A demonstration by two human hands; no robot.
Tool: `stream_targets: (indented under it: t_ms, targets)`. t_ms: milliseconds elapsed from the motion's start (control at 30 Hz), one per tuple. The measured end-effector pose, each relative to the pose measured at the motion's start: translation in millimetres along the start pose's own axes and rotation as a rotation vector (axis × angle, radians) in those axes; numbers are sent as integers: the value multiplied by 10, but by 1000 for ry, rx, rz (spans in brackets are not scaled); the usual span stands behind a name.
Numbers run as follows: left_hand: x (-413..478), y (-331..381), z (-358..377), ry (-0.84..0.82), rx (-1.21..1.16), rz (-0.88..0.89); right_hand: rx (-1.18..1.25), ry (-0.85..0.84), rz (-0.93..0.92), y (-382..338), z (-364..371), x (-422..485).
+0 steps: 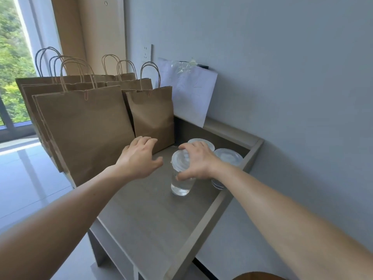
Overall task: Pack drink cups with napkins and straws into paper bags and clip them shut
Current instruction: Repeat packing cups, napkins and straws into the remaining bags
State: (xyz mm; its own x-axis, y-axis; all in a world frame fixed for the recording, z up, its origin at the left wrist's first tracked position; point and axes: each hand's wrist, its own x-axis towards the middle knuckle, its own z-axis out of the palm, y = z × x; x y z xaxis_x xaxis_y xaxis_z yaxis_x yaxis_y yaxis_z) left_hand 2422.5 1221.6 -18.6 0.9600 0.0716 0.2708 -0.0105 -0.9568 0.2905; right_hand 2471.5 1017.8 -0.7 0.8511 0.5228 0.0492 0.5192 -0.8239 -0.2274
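Cup (180, 185), clear, lidded, standing on desk (153, 217): my right hand (198, 161) is gripping its lid from above. My left hand (139, 158) is hovering, fingers relaxed, near paper bags (86, 130).

Pale grey wall (282, 57), white socket (147, 53) on it. Grey table (151, 219) with raised light-wood rim against wall. Glossy pale floor (24, 178). Window (14, 57) at left: daylight, green foliage outside.

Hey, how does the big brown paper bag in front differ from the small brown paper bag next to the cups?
The big brown paper bag is much wider and taller and stands nearer; the small brown paper bag is narrow and sits farther back. Both are clipped at the top, with twisted paper handles.
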Motion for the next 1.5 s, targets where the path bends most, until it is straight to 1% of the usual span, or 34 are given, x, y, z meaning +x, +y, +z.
stream_targets:
  t_ms: [233, 400, 600, 800, 933, 1100, 1200, 1367, 1433, 1500]
  targets:
    - [193, 575, -215, 59, -24, 100, 113, 246, -12, 195, -730, -497]
    - [283, 1170, -274, 73, -45, 202, 115, 376, 62, 542, -1232, -1046]
    - [249, 2017, -121, 51, -67, 360, 102, 427, 218, 1178, -1439, -1856]
    - [-42, 2897, 327, -55, -64, 457, 115, 426, 411, 1885, -1248, -2784]
    - [-448, 3441, 838, -171, -46, 554, 119, 390, 529, 2289, -893, -3433]
    - [-1053, 3981, 1606, -414, 4, 622, 142, 321, 633, 2690, -343, -4137]
    - [-1380, 4182, 2038, -558, 31, 604, 167, 289, 670, 2868, -13, -4453]
    - [-1885, 4280, 2587, -724, 54, 554, 193, 237, 680, 3080, 471, -4771]
    - [-2067, 4260, 2744, -828, 56, 524, 208, 244, 682, 3147, 612, -4819]
    - [-2231, 4199, 2895, -974, 48, 486, 213, 260, 681, 3195, 737, -4838]
